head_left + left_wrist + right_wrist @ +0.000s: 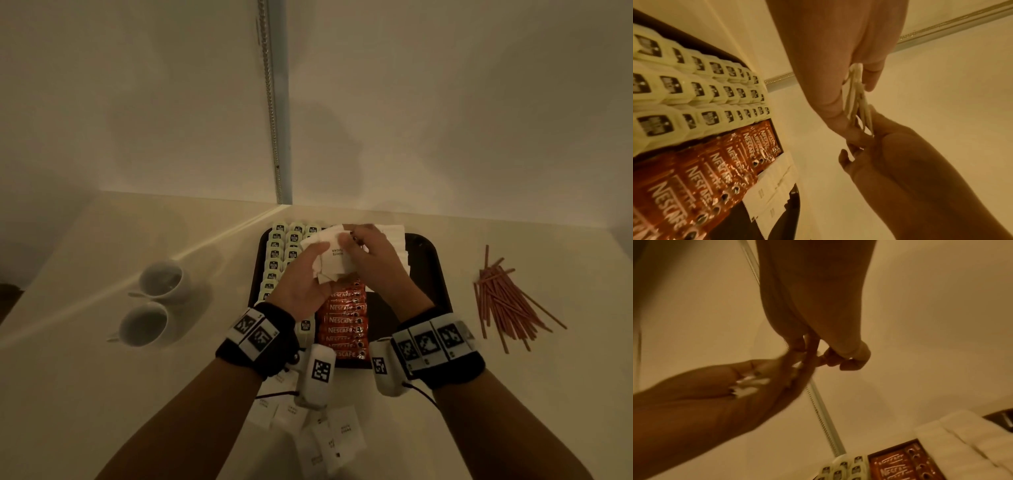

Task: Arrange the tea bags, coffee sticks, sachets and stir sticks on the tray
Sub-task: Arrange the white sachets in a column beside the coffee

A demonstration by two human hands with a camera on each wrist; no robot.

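Loose white sachets [318, 435] lie on the bench [85, 377] at the near edge, below both wrists. Above the dark tray [428, 274], the left hand [301, 284] and right hand [373, 260] together pinch a fanned stack of sachets [329, 257]. Tea bags [274, 260] and coffee sticks [342, 322] fill the tray; stir sticks [507, 298] lie heaped on the bench to its right.

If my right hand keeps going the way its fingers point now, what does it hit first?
Probably the white sachets it already pinches together with the left hand; the right hand points left and away, so beyond that bundle come the tea bags, though depth is unclear.
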